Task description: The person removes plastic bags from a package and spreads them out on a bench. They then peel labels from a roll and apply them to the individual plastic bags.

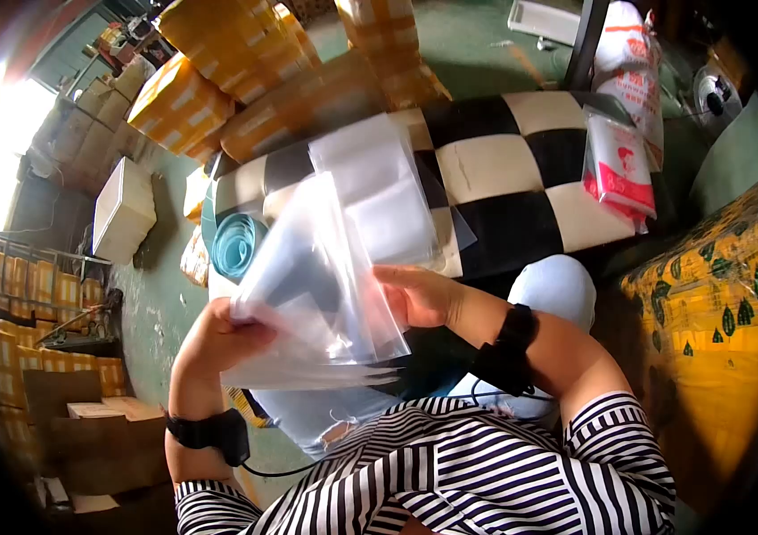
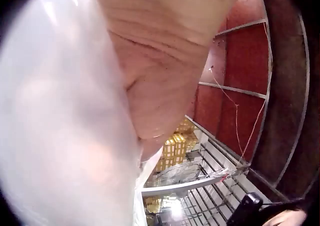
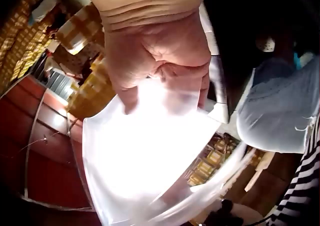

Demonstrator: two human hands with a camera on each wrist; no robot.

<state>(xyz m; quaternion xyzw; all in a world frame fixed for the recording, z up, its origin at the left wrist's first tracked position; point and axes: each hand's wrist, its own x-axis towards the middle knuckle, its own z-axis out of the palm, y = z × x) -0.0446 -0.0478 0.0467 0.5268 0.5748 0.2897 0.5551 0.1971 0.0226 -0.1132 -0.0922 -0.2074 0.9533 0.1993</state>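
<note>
Clear plastic bags [image 1: 303,259] are held up over the lap in the head view, fanned into several overlapping sheets. My left hand [image 1: 217,337] grips their left edge, thumb lying over the plastic. At the right side, my right hand [image 1: 422,296] pinches the bags by the edge; the right wrist view has its thumb and fingers around the bright sheet [image 3: 145,151]. Milky plastic [image 2: 55,111] fills the left of the left wrist view and hides that hand's fingertips. Beyond the hands, a stack of clear bags [image 1: 379,192] lies on the checkered bench [image 1: 490,169].
A roll of blue-green strap [image 1: 236,245] sits at the bench's left end, a red-and-white packet [image 1: 619,169] at its right end. Taped cartons [image 1: 236,53] stand behind the bench. A yellow-wrapped bale [image 1: 708,312] is at the right, a white foam box [image 1: 122,209] on the left floor.
</note>
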